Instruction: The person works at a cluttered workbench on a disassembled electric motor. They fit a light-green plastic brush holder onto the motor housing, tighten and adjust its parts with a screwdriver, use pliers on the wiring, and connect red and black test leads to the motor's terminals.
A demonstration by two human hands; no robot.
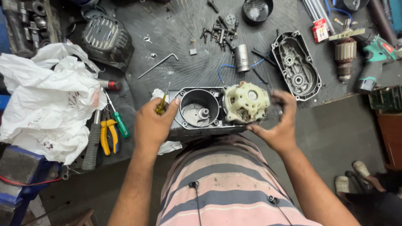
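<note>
Head view: my left hand (153, 125) pinches a small screwdriver (161, 104) against the metal housing (197, 115); my right hand (279, 125), fingers spread, steadies the cream gear block (246, 102), which could tip out if I slip.

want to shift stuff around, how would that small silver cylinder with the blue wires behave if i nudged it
The silver cylinder looks round and smooth, so on its side it would probably roll; standing, it may tip, being taller than wide. Its blue wires look floppy and would likely drag or catch on the loose screws nearby. It looks metal-cased, so probably rigid.
</note>
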